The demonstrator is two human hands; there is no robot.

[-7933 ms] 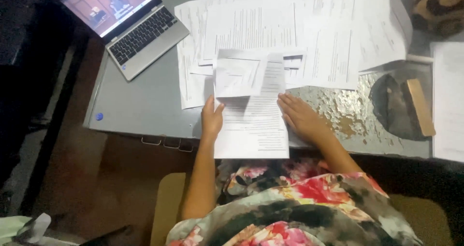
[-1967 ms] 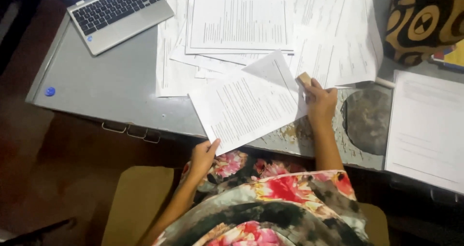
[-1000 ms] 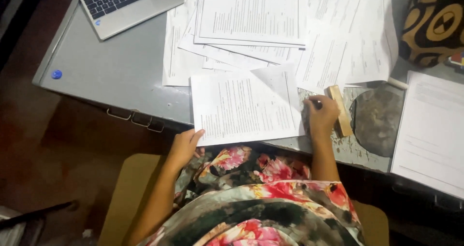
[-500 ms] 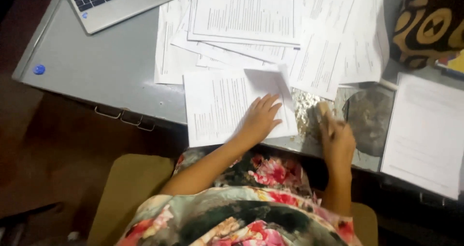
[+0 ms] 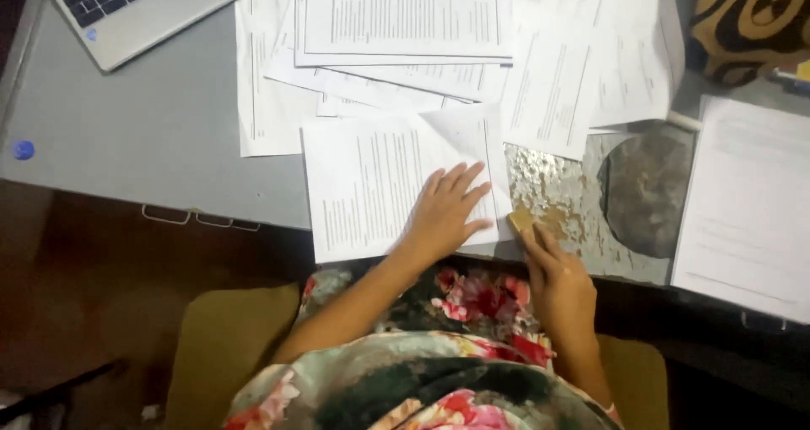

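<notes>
Both our hands are working at the desk's near edge: our left hand point(image 5: 447, 215) is pressing, fingers spread wide, on the printed sheet point(image 5: 380, 185); our right hand point(image 5: 561, 286) is gripping a small tan block point(image 5: 521, 220) just right of it.

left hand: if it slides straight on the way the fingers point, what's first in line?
Left hand lies flat on the printed sheet, fingers pointing up-right. First it would likely meet that sheet's folded-over corner, then the overlapping papers beyond.

One laptop point(image 5: 135, 8), two hands, one patterned cushion point(image 5: 751, 21), many loose printed sheets.
</notes>
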